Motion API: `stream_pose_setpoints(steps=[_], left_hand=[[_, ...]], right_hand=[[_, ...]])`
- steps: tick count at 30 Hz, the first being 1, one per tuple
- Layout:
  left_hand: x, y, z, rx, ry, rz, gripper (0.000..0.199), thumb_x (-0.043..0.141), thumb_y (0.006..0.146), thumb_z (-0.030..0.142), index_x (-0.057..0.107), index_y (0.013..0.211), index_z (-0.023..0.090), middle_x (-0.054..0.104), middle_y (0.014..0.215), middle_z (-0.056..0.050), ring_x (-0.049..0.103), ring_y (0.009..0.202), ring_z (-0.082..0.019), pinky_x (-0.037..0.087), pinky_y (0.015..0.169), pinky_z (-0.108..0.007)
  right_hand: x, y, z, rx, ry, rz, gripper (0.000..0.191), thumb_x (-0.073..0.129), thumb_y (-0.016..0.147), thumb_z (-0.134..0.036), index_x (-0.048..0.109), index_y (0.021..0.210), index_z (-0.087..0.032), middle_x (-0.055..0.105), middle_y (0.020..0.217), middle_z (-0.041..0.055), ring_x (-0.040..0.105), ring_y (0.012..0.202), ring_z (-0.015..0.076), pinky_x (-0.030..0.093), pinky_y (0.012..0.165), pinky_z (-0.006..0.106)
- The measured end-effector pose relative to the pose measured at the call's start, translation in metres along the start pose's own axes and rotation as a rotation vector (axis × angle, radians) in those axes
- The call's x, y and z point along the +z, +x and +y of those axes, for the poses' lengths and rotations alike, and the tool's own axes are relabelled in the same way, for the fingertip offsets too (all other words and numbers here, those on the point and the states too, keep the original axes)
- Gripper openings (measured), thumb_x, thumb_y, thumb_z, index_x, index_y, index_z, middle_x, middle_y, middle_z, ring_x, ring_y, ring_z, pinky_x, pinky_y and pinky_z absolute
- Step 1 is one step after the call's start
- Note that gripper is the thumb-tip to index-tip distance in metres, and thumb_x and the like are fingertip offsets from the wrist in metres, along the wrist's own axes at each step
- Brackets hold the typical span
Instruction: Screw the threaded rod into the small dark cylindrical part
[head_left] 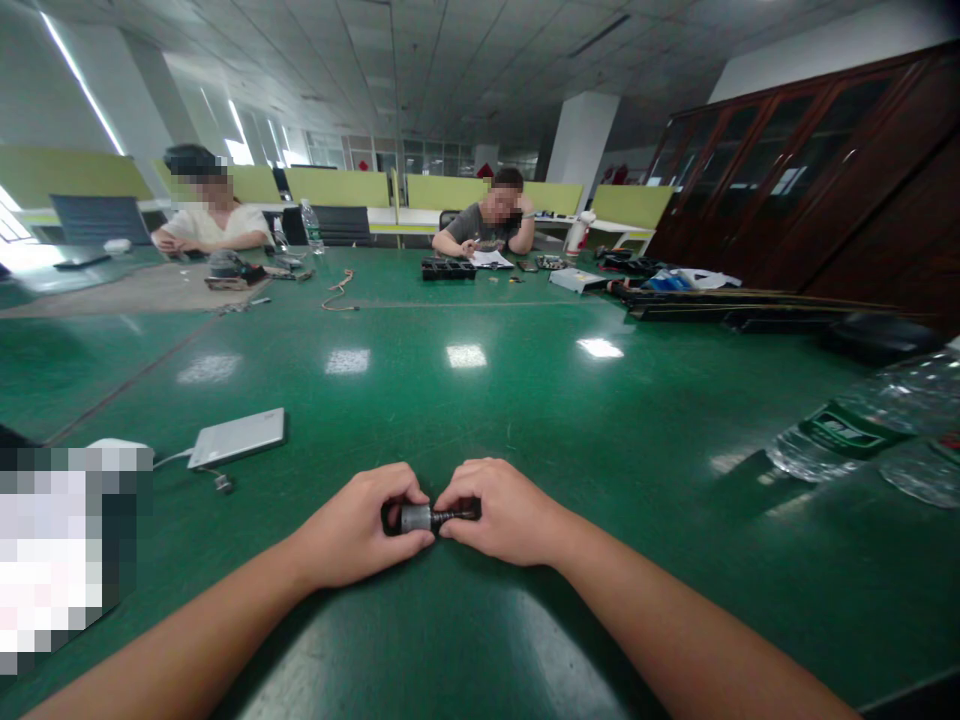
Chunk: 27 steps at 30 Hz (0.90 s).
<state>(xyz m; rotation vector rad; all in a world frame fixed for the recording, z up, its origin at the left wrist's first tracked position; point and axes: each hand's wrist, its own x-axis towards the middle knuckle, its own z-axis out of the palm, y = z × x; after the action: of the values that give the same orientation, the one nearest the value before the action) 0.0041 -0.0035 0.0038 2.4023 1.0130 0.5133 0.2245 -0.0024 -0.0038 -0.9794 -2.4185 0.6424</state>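
A small metal part lies lengthwise between my hands, just above or on the green tabletop; I cannot tell which. Its left portion is a smooth grey cylinder [415,517], and a thin, dark, ridged shaft [459,515] extends to the right. My left hand [367,525] curls around the cylinder, with thumb and forefinger on its near and far sides. Thumb and fingertips of my right hand [499,512] close on the shaft close to the cylinder. Fingers partly hide both ends of the part.
To the left lies a silver power bank [238,438] with a white cable. Clear plastic bottles [840,440] are at the right. Across the green table [420,390], two people sit near a black compartment tray [448,269], tools and dark strips [735,303].
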Motion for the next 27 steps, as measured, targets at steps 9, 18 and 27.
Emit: stream_pose_setpoints(steps=[9,18,27], left_hand=[[-0.0015,-0.0004,0.001,0.003,-0.016,0.008,0.013,0.067,0.079,0.027,0.059,0.086,0.019,0.057,0.079,0.001,0.054,0.071,-0.015,0.04,0.065,-0.025],[-0.0014,-0.0007,0.0003,0.006,-0.01,0.004,0.014,0.067,0.08,0.027,0.059,0.087,0.019,0.057,0.08,0.001,0.054,0.072,-0.016,0.04,0.065,-0.025],[-0.0018,-0.0009,0.0008,0.008,-0.017,0.014,0.014,0.068,0.079,0.026,0.059,0.086,0.019,0.057,0.079,0.001,0.055,0.072,-0.016,0.04,0.065,-0.025]], right_hand=[[-0.0019,-0.0012,0.0015,0.011,-0.021,-0.021,0.015,0.07,0.077,-0.02,0.075,0.091,-0.021,0.07,0.081,0.002,0.061,0.078,0.0157,0.042,0.073,0.026],[-0.0055,-0.0019,0.0007,0.023,-0.036,-0.038,0.015,0.072,0.076,-0.021,0.076,0.09,-0.02,0.07,0.079,0.002,0.061,0.077,0.0161,0.042,0.073,0.027],[-0.0078,-0.0029,0.0018,0.033,-0.041,-0.047,0.014,0.074,0.076,-0.022,0.075,0.089,-0.021,0.07,0.078,0.0012,0.06,0.076,0.0157,0.041,0.072,0.027]])
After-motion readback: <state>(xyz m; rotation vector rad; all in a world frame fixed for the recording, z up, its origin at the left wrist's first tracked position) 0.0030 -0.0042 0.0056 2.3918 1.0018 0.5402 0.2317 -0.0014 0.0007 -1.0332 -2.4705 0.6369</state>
